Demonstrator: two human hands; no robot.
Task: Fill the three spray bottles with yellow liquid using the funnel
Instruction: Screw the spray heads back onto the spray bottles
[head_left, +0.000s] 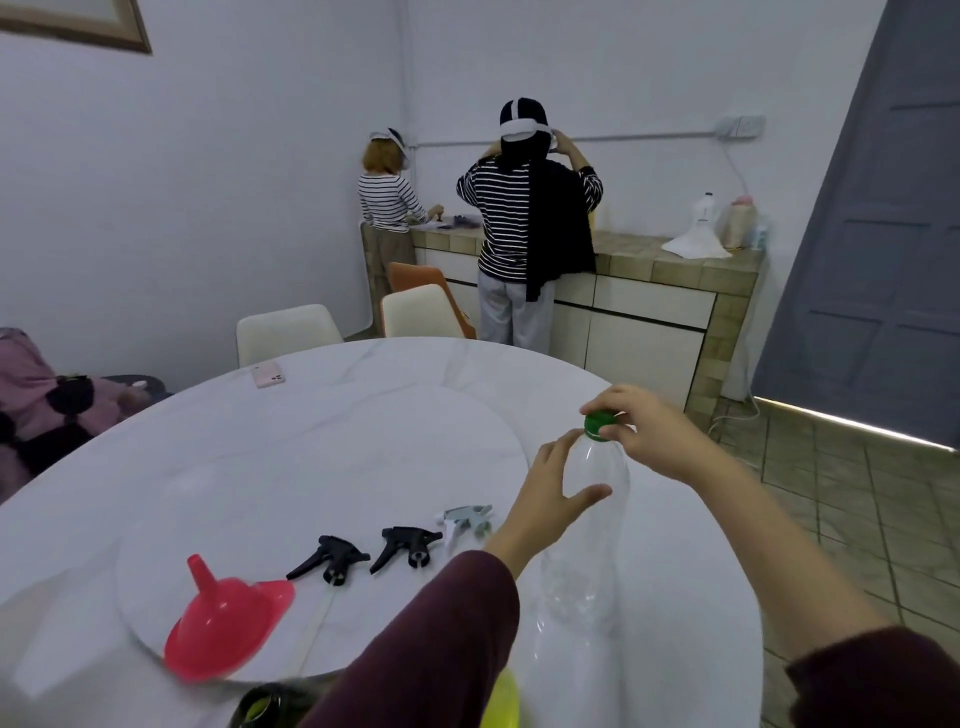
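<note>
Head view: right hand (644, 436) pinched on green cap (598, 425), left hand (550, 493) wrapped round neck of clear bottle (587, 545) standing on desk (311, 441). Step in hand, likely: uncapping. Yellow at bottom edge, partly hidden; cannot tell whether liquid. Further left: three trigger heads (410, 545) loose, red funnel (228, 623) mouth-down. Next: cap off, funnel turned over and seated.

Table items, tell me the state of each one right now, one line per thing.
Clear bottle: upright, green cap on.
Left hand: gripping the bottle's shoulder.
Right hand: fingers on the cap.
Red funnel: upside down, spout up.
Three spray heads: detached, lying in a row.
Phone: face down.
</note>
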